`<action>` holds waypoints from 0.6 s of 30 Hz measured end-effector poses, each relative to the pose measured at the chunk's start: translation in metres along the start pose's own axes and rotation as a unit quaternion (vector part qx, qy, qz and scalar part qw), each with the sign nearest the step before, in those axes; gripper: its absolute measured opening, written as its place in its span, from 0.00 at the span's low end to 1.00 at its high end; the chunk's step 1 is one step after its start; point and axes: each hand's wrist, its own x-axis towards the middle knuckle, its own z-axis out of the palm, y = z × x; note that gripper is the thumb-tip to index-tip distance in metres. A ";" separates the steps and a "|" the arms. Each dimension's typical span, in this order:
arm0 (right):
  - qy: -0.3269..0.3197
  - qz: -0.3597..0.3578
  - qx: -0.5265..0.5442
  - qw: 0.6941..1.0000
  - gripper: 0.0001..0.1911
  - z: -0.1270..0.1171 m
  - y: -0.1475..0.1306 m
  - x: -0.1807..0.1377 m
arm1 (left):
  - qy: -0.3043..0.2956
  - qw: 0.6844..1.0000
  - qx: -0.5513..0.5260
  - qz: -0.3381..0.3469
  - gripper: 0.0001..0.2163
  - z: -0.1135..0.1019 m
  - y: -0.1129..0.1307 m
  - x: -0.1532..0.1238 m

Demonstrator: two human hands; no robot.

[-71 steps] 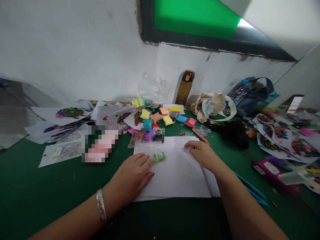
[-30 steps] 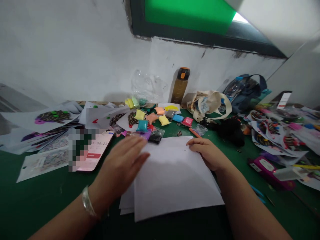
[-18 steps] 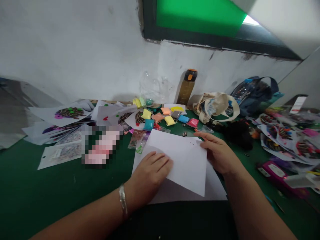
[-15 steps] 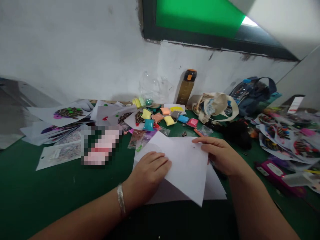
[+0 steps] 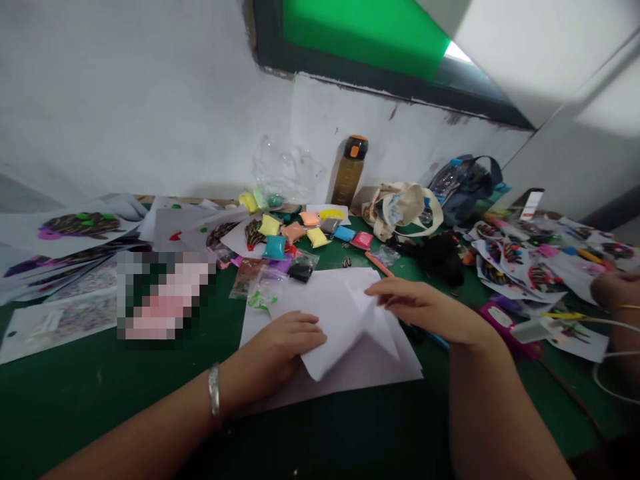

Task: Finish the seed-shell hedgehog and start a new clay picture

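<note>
Curled up since the earlier frame, our paper [image 5: 333, 307] lies on the table [image 5: 75, 400], pinched by our right hand [image 5: 425, 305]; our left hand's [image 5: 280, 343] grip we cannot tell. Seemingly folding, calling next for steady pressing.

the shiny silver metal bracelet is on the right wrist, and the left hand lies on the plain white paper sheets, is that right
Not quite: the shiny silver metal bracelet is on the left wrist, as the head view shows. The left hand does lie on the plain white paper sheets.
</note>
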 end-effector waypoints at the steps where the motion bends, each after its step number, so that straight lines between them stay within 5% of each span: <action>1: -0.003 0.001 -0.036 0.999 0.24 0.003 0.002 0.005 | -0.013 1.000 -0.017 -0.010 0.23 -0.001 0.000 0.000; 3: -0.027 0.013 -0.077 0.997 0.28 0.009 0.003 0.012 | -0.037 0.998 -0.048 -0.034 0.24 -0.004 0.000 -0.001; 8: -0.129 -0.018 -0.042 0.991 0.19 0.013 -0.001 0.017 | -0.065 0.987 -0.115 -0.096 0.18 -0.011 0.002 -0.001; 18: 0.047 0.127 0.156 0.978 0.21 0.031 -0.003 0.001 | -0.051 0.956 -0.209 -0.201 0.11 -0.020 0.007 0.004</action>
